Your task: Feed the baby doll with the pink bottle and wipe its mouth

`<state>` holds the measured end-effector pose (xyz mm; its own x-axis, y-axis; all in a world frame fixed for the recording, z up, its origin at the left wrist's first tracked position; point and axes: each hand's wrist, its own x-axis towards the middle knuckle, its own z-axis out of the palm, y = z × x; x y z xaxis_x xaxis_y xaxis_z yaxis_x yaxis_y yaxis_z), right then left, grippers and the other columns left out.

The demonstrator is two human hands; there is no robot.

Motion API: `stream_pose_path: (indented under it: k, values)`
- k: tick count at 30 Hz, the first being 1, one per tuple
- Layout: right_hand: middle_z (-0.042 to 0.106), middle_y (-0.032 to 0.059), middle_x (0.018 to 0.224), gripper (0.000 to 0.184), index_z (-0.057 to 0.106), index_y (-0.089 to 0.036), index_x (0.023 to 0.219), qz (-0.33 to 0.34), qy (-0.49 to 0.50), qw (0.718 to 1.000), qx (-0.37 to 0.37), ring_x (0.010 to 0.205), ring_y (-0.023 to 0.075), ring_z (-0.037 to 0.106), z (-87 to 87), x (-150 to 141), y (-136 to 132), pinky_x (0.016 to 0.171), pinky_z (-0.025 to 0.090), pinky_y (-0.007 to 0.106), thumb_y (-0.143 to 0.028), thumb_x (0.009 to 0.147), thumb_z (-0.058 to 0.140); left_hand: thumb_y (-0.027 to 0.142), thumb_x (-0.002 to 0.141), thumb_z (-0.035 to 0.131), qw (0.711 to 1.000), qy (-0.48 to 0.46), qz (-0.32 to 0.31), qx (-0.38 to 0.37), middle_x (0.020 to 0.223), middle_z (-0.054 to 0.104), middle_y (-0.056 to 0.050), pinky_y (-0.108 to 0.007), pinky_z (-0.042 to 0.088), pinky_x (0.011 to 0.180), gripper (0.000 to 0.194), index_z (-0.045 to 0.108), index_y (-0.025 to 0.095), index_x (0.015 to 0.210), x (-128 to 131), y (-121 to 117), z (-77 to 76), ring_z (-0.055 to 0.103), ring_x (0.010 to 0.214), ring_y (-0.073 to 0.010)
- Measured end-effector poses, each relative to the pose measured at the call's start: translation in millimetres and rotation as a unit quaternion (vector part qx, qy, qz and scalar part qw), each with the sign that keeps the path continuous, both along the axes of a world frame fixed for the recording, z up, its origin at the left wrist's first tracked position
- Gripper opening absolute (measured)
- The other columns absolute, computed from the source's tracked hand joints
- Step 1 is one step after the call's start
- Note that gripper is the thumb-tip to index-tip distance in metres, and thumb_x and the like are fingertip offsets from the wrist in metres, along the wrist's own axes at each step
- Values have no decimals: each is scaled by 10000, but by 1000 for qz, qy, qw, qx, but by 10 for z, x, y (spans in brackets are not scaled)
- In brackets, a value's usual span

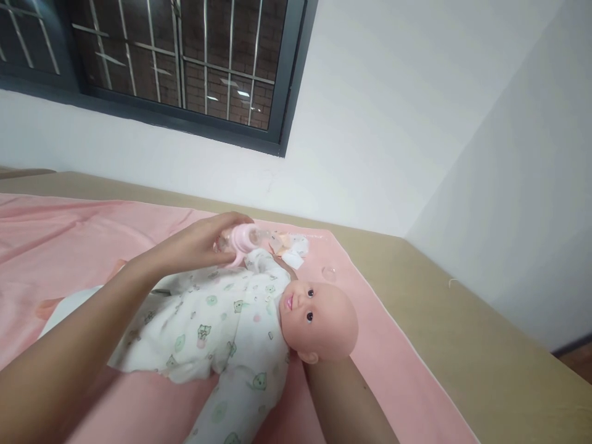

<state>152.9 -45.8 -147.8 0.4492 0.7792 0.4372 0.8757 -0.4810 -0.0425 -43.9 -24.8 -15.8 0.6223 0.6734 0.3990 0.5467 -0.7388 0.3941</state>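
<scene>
We see a clear baby bottle (243, 239) with a pink collar and handle, held sideways above the upper body of a doll (222, 314); its teat end, slightly blurred, points towards the far sleeve, and we cannot tell whether they touch. The left hand (208, 242) has hold of it, fingers curled round the body, thumb on the near side; this one-sided hold on a smooth, rounded bottle could let it twist or slip onto the doll if the grip loosened, and a collar not fully tightened might leak at such a tilt.

The doll lies on its back in a white printed top, bald head to the right; the right forearm passes beneath its neck, and a strip of the right hand (287, 267) shows beyond the shoulder; its fingers are mostly hidden, so we cannot tell how far they are spread or whether they grip anything. We judge that the head could roll or drop if that arm shifted suddenly.

Just past the shoulder is a pale, crumpled bundle (296, 248); near it, a small clear piece (328, 272) sits close to the edge of the pink cloth (92, 216), where a tug on the fabric could send it sliding; around this, a tan surface (379, 262) meets a white wall (393, 123) with a barred window (185, 61).
</scene>
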Motion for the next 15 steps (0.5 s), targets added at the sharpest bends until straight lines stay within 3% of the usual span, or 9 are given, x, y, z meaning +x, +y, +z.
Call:
stream_pose_path:
  k: [3, 5, 8, 11, 15]
  values:
    - [476, 3, 500, 222, 551, -301, 432, 64, 84, 994, 16, 816, 351, 631, -75, 69, 74, 825, 489, 536, -274, 428, 772, 359, 773, 591, 996, -85, 36, -18, 1321, 547, -39, -309, 442, 926, 555, 471, 248, 1303, -82, 270, -176, 539, 1154, -257]
    - [461, 13, 502, 194, 545, -305, 434, 68, 181, 980, 49, 871, 374, 623, -139, 103, 106, 815, 476, 560, -275, 471, 733, 427, 742, 628, 988, -120, 85, -47, 1275, 581, -50, -327, 443, 925, 578, 508, 230, 1273, -140, 430, -282, 565, 1107, -267]
    - [503, 39, 549, 123, 567, -324, 477, 30, 290, 934, 206, 1023, 397, 596, -231, 123, 144, 805, 483, 539, -298, 541, 669, 507, 641, 682, 970, -157, 164, -92, 1172, 634, -77, -352, 463, 885, 676, 548, 182, 1219, -237, 619, -423, 597, 1015, -284]
    - [543, 50, 574, 117, 584, -341, 505, 2, 342, 876, 340, 1159, 414, 537, -291, 135, 176, 838, 485, 525, -299, 518, 692, 522, 570, 704, 959, -165, 195, -121, 1176, 631, -101, -353, 485, 833, 777, 531, 165, 1237, -337, 755, -567, 610, 981, -292]
    - [574, 54, 569, 130, 624, -351, 531, -4, 409, 850, 332, 1219, 415, 505, -268, 135, 180, 851, 491, 498, -266, 486, 711, 508, 534, 709, 966, -114, 191, -134, 1174, 645, -78, -315, 498, 804, 792, 520, 192, 1236, -437, 875, -738, 631, 971, -283]
